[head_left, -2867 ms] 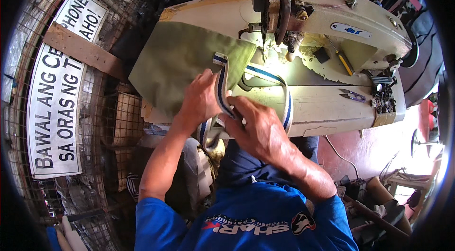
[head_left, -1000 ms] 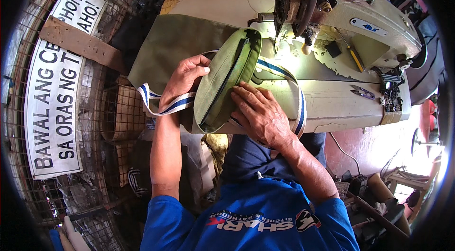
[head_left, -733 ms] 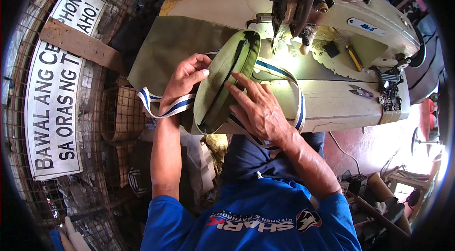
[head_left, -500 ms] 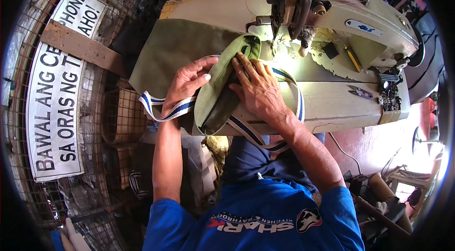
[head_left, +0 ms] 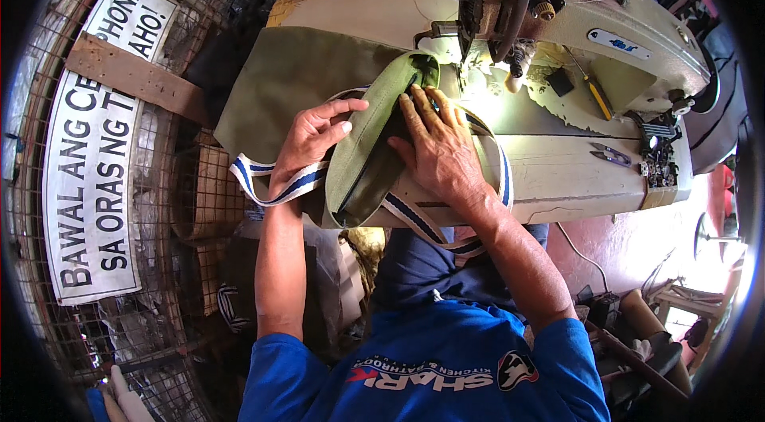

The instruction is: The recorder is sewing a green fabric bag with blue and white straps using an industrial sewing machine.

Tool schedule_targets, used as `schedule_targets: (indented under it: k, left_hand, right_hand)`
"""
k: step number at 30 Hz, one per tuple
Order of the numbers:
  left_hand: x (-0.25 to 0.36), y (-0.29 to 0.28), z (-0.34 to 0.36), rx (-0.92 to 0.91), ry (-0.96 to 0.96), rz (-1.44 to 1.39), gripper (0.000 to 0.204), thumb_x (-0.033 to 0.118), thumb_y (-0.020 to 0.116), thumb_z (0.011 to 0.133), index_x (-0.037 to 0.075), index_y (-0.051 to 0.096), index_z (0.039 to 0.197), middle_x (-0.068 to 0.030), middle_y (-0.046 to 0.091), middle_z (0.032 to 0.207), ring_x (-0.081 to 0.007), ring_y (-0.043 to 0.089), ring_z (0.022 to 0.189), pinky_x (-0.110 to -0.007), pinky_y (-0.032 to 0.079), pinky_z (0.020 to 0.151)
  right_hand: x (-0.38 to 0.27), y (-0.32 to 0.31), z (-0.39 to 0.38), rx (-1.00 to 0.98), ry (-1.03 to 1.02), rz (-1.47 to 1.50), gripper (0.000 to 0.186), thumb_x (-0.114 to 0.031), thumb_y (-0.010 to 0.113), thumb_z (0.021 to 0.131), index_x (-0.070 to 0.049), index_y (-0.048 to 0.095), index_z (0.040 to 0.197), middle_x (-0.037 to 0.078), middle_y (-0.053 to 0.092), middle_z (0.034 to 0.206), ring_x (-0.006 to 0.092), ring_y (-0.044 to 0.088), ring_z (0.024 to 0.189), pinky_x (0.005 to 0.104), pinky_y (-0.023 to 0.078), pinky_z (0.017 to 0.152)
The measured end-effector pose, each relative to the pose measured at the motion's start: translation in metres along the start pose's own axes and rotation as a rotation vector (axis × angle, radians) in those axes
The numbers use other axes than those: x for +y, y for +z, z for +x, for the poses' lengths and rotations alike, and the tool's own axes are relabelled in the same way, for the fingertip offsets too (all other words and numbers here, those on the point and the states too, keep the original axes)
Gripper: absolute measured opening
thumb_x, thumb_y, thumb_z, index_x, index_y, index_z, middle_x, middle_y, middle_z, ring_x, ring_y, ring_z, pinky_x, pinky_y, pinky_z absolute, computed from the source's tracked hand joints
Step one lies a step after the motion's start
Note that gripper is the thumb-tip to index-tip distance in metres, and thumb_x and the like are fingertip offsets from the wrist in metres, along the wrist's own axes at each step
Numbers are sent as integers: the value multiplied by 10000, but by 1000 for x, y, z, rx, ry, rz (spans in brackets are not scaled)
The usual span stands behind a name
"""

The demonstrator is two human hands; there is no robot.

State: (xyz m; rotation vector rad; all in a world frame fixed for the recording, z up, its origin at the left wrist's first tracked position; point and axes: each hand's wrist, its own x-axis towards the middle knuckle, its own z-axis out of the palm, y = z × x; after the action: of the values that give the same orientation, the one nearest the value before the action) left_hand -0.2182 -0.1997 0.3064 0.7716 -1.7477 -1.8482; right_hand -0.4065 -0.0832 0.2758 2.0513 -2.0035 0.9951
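A green fabric bag [head_left: 370,139], with a zipper along its folded-open edge, lies on the sewing machine table in front of the needle area. White straps with blue stripes [head_left: 307,180] loop out on both sides of it. My left hand [head_left: 315,135] rests against the bag's left side, index finger stretched out and thumb apart, inside a strap loop. Across the bag's right side my right hand [head_left: 440,147] lies flat with fingers extended, pressing the dark fabric. A wide dark green panel [head_left: 295,87] spreads to the left, partly beneath the bag.
The sewing machine [head_left: 590,15] stands at the back right, its lamp lighting the needle area. A yellow-handled screwdriver [head_left: 598,95] and thread snips [head_left: 611,154] lie on the table [head_left: 558,175]. Wire mesh with a sign [head_left: 100,151] stands at the left.
My right hand has shifted slightly to the right and down along the bag. My left hand stays nearly in place. The whole view has tilted a little.
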Motion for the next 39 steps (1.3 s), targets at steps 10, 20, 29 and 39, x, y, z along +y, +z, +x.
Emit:
schedule_targets:
  k: [10, 20, 29, 39]
  left_hand:
    - [-1, -6, -3, 41, 58, -370, 384, -12, 534, 813, -44, 575, 1193, -148, 646, 1109, -184, 640, 984, -316, 512, 919]
    - [1, -8, 1, -6, 68, -463, 425, 26, 548, 802, -75, 538, 1215, -173, 631, 1131, -206, 638, 1000, -322, 502, 937]
    - [-2, -19, 0, -26, 194, -574, 478, 58, 501, 788, -78, 502, 1246, -222, 579, 1203, -270, 593, 1095, -377, 462, 994]
    - [1, -10, 1, -61, 148, -522, 460, 44, 535, 811, -84, 494, 1251, -210, 577, 1213, -257, 593, 1098, -365, 461, 995]
  right_hand:
    - [2, -2, -2, 38, -24, 67, 407, -236, 657, 811, 19, 601, 1123, 161, 574, 1210, 335, 455, 1223, 446, 369, 1012]
    - [2, -17, -1, -24, -222, 216, 177, -150, 695, 751, -35, 672, 884, 85, 637, 964, 258, 580, 926, 388, 461, 834]
    - [3, -14, -2, -83, -406, 381, 173, -153, 708, 725, -30, 671, 841, 82, 612, 885, 251, 568, 833, 359, 485, 733]
    - [-5, -12, 0, -190, -379, 280, 486, -198, 648, 775, -86, 559, 1240, 94, 548, 1251, 281, 482, 1171, 439, 355, 958]
